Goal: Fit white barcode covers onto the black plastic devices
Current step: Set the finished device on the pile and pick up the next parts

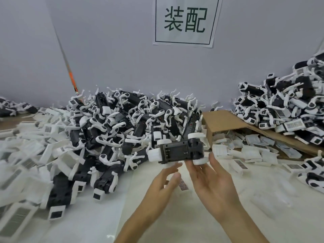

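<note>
A black plastic device (178, 151) with white end pieces is held up in front of me, its open black underside facing the camera. My right hand (210, 179) holds it from below, thumb up by its right end and fingers under it. My left hand (163, 185) sits just below the device's left end with fingers straight, fingertips near or touching its lower edge. A white barcode cover (183, 184) lies on the table under my hands.
A big heap of black-and-white devices (122, 123) fills the middle left. Loose white barcode covers (26, 155) are spread at the left. A cardboard box (228, 123) with covers spilling out lies at the right, with another heap of devices (284, 106) behind it.
</note>
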Available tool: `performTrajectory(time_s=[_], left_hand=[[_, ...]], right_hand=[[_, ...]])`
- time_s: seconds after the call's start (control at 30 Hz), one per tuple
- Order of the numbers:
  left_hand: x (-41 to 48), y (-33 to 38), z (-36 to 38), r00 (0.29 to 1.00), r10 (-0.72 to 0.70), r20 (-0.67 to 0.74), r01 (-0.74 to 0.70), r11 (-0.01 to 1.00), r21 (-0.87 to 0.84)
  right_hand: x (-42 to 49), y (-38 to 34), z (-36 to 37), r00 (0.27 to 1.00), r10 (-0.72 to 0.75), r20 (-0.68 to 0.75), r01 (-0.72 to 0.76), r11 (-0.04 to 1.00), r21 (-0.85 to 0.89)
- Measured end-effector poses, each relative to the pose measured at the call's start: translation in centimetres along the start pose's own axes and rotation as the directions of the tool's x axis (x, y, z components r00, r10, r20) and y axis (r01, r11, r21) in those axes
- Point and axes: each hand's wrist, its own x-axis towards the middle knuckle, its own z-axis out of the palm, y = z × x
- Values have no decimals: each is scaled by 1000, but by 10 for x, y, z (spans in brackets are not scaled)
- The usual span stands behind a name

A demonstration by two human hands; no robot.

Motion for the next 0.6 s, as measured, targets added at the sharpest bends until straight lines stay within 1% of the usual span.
performTrajectory(time_s=[0.1,0.17,0.2,0.27,0.3,0.33,0.37,0.4,0.43,0.47,0.5,0.57,0.6], left_hand=[[2,8,-3,997,-74,-32,64,970,-233],[4,12,-8,993,-79,-89,41,929,-367],[5,14,-10,992,-72,-104,23,910,-413],[6,12,-16,993,-59,-101,4,881,-472],[7,10,-17,995,-56,-80,8,865,-501],[7,8,-18,998,-46,-47,14,849,-529],[7,8,-19,999,-39,-24,19,829,-559],[7,8,-19,999,-49,-18,29,804,-594],[7,8,-21,997,-69,-19,41,774,-632],[8,7,-23,996,-87,-25,49,749,-660],[9,7,-26,994,-101,-31,54,734,-677],[11,7,-31,989,-137,-53,59,702,-710],[11,6,-33,984,-168,-67,66,678,-732]], right_hand=[[-1,12,-7,994,109,-5,-108,976,-187],[1,14,-11,990,144,-13,-140,937,-319],[1,16,-10,993,110,-42,-117,902,-416],[3,20,-13,995,-21,-100,-47,775,-630],[3,21,-15,990,-96,-107,-12,687,-727],[3,22,-17,975,-207,-86,42,547,-836],[3,21,-17,938,-345,-29,99,345,-933],[2,19,-18,884,-462,73,142,118,-983],[2,18,-21,831,-526,180,169,-70,-983],[2,16,-23,803,-539,253,193,-166,-967],[3,14,-25,801,-528,281,202,-203,-958],[4,13,-30,868,-428,253,158,-244,-957],[6,15,-34,910,-360,206,98,-296,-950]])
